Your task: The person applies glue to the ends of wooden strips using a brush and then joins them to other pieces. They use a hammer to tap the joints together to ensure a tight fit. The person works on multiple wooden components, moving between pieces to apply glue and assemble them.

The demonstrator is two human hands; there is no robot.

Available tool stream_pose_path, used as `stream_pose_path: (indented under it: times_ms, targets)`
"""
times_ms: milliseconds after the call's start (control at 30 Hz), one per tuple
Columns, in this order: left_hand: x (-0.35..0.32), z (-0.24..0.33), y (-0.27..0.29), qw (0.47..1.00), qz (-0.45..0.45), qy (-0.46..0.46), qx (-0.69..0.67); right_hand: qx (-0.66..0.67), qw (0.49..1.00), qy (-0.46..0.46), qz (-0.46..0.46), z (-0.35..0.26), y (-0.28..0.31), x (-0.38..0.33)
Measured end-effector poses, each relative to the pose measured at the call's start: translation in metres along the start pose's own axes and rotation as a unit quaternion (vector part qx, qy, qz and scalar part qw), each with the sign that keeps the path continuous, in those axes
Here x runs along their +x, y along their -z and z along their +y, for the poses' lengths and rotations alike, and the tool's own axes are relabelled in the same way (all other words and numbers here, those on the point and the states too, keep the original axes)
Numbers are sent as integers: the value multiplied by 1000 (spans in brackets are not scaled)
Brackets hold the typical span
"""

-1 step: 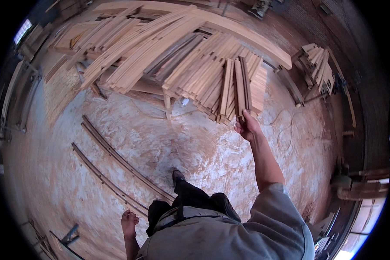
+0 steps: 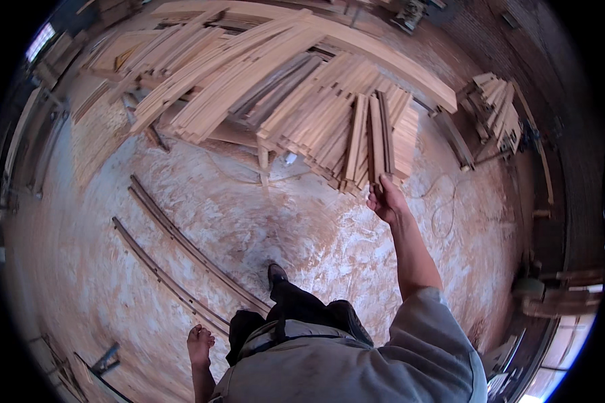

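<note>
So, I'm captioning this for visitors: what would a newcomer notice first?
The broad, layered stack of wooden pieces, upper middle, comes first. Next is the right hand, right of centre, closed on the near end of a long wooden piece. Long, narrow wooden strips on the floor, at left, also stand out.

The right hand (image 2: 387,200) hid the near ends of the wooden strips (image 2: 376,142) it gripped, so their count could not be told. The left hand (image 2: 200,344) showed too small to make out its grip, and its forearm (image 2: 203,385) ran off the lower edge. Dark trousers (image 2: 296,303) covered the near ends of the curved rails (image 2: 175,234), and stacked timber (image 2: 316,111) masked most of the bench (image 2: 263,160)
</note>
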State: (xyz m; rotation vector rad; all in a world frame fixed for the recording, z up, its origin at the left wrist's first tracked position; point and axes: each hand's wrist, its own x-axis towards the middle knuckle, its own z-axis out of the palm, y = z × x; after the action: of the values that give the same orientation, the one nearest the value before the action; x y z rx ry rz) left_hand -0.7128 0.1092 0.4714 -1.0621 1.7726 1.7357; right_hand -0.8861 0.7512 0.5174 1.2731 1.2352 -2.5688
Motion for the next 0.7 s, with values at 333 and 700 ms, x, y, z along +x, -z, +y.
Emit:
stream_pose_path:
  times_ms: [333,700]
  targets:
    - [-14,-86,21,993,66,22,99,-49,989,124,-69,25,59,-33]
    - [-42,-109,17,979,131,-36,151,-581,730,336,-130,35,-122,-70]
